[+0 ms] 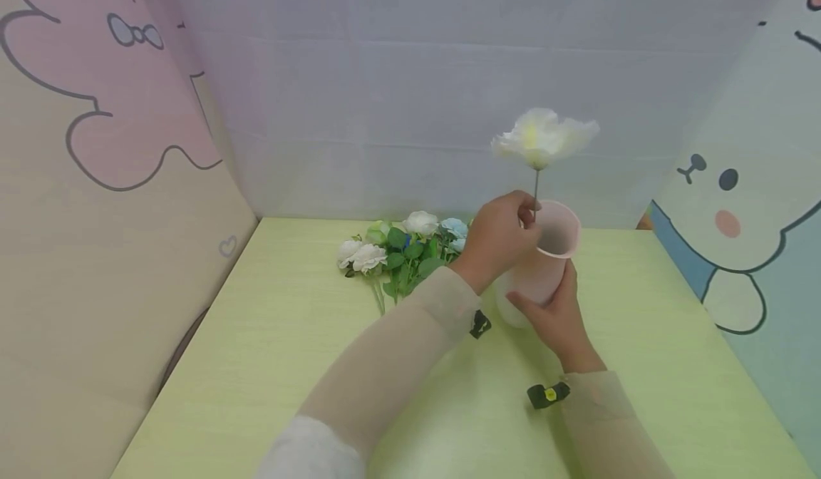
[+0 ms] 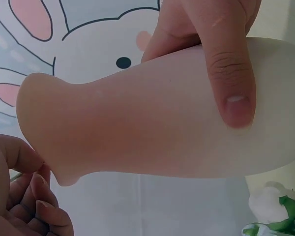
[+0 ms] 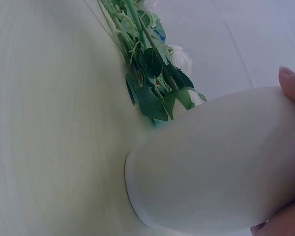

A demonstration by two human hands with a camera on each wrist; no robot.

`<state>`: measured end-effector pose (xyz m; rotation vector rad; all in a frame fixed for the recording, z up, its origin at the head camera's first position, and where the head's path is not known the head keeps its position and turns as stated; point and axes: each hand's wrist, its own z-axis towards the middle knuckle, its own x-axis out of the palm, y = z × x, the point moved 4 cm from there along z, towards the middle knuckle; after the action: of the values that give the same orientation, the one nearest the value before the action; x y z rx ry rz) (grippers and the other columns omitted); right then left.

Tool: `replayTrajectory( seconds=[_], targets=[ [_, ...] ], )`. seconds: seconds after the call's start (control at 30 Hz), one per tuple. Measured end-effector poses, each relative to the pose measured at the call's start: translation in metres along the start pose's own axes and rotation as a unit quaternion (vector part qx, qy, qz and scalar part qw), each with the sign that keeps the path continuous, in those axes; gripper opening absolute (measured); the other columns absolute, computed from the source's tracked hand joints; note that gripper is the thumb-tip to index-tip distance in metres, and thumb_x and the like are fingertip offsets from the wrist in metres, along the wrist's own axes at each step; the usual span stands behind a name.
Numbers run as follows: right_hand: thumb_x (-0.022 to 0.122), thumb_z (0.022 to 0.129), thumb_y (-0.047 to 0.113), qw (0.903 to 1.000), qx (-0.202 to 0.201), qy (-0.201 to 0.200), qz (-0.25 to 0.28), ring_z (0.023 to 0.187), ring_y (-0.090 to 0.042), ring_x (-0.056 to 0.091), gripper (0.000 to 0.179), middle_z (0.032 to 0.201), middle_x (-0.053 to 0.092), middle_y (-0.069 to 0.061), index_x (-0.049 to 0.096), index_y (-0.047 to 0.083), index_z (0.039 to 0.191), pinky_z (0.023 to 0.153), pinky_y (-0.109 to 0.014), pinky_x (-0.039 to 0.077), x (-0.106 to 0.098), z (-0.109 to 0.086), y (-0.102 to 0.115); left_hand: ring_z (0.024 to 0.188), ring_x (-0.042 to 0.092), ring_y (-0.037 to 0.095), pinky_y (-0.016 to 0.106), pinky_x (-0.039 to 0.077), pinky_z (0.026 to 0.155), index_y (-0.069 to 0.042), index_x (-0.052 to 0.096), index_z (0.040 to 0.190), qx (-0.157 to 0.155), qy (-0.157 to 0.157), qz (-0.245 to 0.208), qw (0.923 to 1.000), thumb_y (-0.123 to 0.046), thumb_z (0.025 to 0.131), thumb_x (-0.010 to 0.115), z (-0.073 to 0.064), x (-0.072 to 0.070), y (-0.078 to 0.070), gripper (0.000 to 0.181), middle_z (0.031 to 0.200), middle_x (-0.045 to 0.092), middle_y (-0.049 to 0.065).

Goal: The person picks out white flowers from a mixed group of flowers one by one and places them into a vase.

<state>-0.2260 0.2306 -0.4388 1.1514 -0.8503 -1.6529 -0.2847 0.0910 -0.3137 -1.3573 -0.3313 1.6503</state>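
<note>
A white flower with a yellowish centre (image 1: 541,140) stands upright above the vase. My left hand (image 1: 500,233) pinches its thin stem close to the mouth of the pale pink and white vase (image 1: 535,276). The stem's lower end is hidden behind the fingers and the rim. My right hand (image 1: 561,318) grips the vase round its body, thumb on the near side. Seen in the left wrist view, the left fingers (image 2: 44,191) touch the flared rim. On the table, the vase's base (image 3: 137,191) shows in the right wrist view.
Left of the vase, a bunch of artificial flowers (image 1: 410,251) in white, green and blue lies on the light yellow table (image 1: 269,336). A pale cloth wall (image 1: 359,108) rises behind it, and printed cartoon panels (image 1: 737,201) stand at both sides.
</note>
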Motion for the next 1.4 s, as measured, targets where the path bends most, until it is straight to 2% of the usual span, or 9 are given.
replayTrajectory(
  seconds=[0.07,0.23,0.53,0.77,1.1,1.4],
  targets=[
    [0.083,0.087,0.010,1.0000,-0.002,0.000,-0.001,0.136,-0.034,0.040,0.109,0.157,0.028,-0.013,0.006,0.023,0.164,0.107,-0.058,0.037,0.000,0.000,-0.002,0.080,0.059,0.004,0.019,0.049,0.068,-0.013,0.069,0.120,0.000,0.005,0.015,0.9999,-0.014,0.094,0.066,0.001,0.000,-0.001,0.027,0.093,0.065,-0.009],
    [0.085,0.085,0.013,0.9999,0.002,-0.010,-0.004,0.136,-0.030,0.040,0.113,0.157,0.028,-0.008,0.006,0.032,0.163,0.107,-0.057,0.036,-0.001,0.004,-0.029,0.078,0.059,0.004,0.019,0.050,0.066,-0.013,0.070,0.124,-0.003,0.006,0.036,0.9993,-0.017,0.095,0.067,0.003,-0.001,0.000,0.029,0.093,0.065,-0.009],
    [0.086,0.085,0.019,0.9996,0.020,-0.015,-0.016,0.136,-0.033,0.039,0.113,0.157,0.029,-0.013,0.005,0.030,0.163,0.109,-0.057,0.033,-0.002,0.005,-0.028,0.085,0.060,0.005,0.017,0.049,0.070,-0.015,0.071,0.111,0.003,-0.005,0.029,0.9996,-0.014,0.098,0.063,0.001,-0.003,0.001,0.015,0.098,0.068,-0.008],
    [0.088,0.083,0.018,0.9993,0.027,-0.021,-0.015,0.136,-0.033,0.037,0.116,0.157,0.028,-0.013,0.005,0.026,0.164,0.111,-0.057,0.031,-0.002,0.004,-0.026,0.080,0.058,0.007,0.018,0.047,0.069,-0.014,0.071,0.107,0.009,-0.022,0.035,0.9991,-0.016,0.099,0.062,-0.003,-0.008,0.009,0.012,0.092,0.065,-0.007],
    [0.089,0.081,0.015,0.9993,0.020,-0.030,-0.012,0.132,-0.031,0.039,0.116,0.151,0.033,-0.012,0.008,0.026,0.163,0.110,-0.056,0.031,-0.001,0.004,-0.028,0.077,0.057,0.007,0.020,0.047,0.069,-0.012,0.072,0.105,0.017,-0.071,0.002,0.9973,-0.005,0.094,0.062,-0.015,-0.035,0.025,0.016,0.089,0.065,-0.005],
    [0.089,0.082,0.018,0.9992,0.020,-0.032,-0.014,0.134,-0.035,0.039,0.116,0.152,0.033,-0.015,0.007,0.028,0.163,0.110,-0.059,0.031,-0.003,0.004,-0.031,0.079,0.056,0.011,0.024,0.049,0.073,-0.011,0.071,0.105,0.020,-0.090,-0.020,0.9956,-0.006,0.095,0.061,-0.031,-0.055,0.040,0.015,0.090,0.065,-0.003]
  ],
)
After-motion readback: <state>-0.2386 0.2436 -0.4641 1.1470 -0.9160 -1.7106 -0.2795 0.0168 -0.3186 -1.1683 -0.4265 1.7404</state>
